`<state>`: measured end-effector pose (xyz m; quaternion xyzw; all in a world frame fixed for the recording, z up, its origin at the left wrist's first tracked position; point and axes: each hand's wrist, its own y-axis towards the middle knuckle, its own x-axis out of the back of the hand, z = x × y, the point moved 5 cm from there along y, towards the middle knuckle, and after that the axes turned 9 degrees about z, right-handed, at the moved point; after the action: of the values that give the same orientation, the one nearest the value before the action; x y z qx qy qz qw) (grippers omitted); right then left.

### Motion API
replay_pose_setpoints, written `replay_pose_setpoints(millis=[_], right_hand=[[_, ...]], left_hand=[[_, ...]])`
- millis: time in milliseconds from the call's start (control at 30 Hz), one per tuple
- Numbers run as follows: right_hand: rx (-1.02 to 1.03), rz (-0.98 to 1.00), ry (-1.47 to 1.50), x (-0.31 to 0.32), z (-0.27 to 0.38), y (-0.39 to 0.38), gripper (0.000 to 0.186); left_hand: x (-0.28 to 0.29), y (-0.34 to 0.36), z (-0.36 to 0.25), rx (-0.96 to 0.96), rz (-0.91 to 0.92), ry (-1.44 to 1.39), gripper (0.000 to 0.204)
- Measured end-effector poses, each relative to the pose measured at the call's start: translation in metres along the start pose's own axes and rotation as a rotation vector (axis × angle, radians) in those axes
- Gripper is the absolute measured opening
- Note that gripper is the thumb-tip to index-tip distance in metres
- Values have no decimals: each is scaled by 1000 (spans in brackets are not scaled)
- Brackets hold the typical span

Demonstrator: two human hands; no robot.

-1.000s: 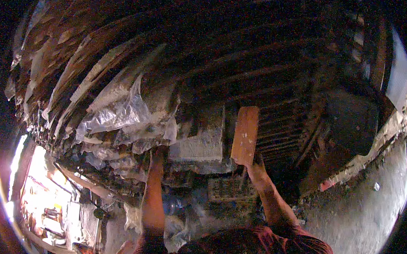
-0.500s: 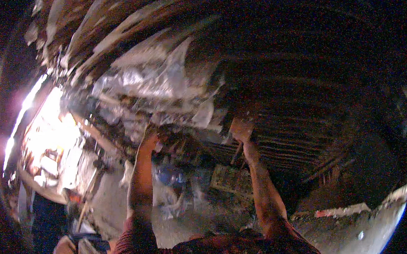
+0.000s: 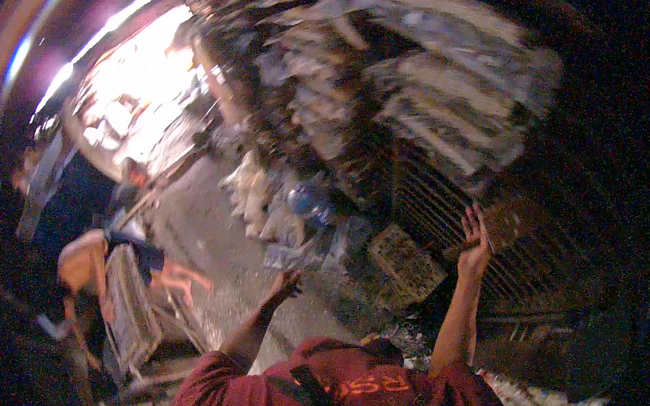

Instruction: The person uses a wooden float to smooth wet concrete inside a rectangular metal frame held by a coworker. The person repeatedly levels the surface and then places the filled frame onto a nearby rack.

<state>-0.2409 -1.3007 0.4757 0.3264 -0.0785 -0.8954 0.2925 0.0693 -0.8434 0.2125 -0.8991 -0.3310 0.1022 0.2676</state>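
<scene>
My right hand (image 3: 474, 242) is raised at the right, with its fingers stretched upward. Against those fingers, or just behind them, is a flat brown board-like piece (image 3: 509, 222); dark and blur hide whether they touch. Lower and nearer the middle, my left hand (image 3: 287, 282) hangs over the floor with its fingers apart and nothing visible in it. Crumpled clear plastic (image 3: 286, 256) lies just beyond that hand. A dark ribbed surface (image 3: 434, 197) runs behind my right hand.
Blurred pale layered bundles (image 3: 453, 85) are piled at the upper right. A speckled rectangular block (image 3: 407, 268) and a blue rounded object (image 3: 310, 204) are on the floor (image 3: 209, 205). At left, another person (image 3: 83, 261) bends beside a wooden frame (image 3: 132, 311). A bright opening (image 3: 141, 86) is beyond.
The view has swung, bringing the floor and the other person further in. My left hand has come down from the pile toward my body; my right arm now reaches further right.
</scene>
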Motion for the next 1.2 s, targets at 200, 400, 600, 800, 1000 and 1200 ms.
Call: replay_pose_setpoints(millis=[200,400,600,800,1000,1200], right_hand=[[-434,-332,-69,5,-135,-165,36],[-1213,153,-457,-94,-205,-353,13],[-1185,749,-834,-53,-238,-331,22],[-1288,976,-1183,-52,-263,-326,42],[-1366,1078,-861,-120,-235,-358,53],[-1317,1095,-1217,-246,-312,-412,46]], left_hand=[[47,-185,221,373,-217,142,49],[89,-439,438,796,-621,-373,34],[-38,-619,465,596,-1166,-629,33],[-119,-627,498,526,-1282,-1077,30],[-150,-583,513,670,-959,-633,30],[-10,-647,422,469,-1164,-699,33]])
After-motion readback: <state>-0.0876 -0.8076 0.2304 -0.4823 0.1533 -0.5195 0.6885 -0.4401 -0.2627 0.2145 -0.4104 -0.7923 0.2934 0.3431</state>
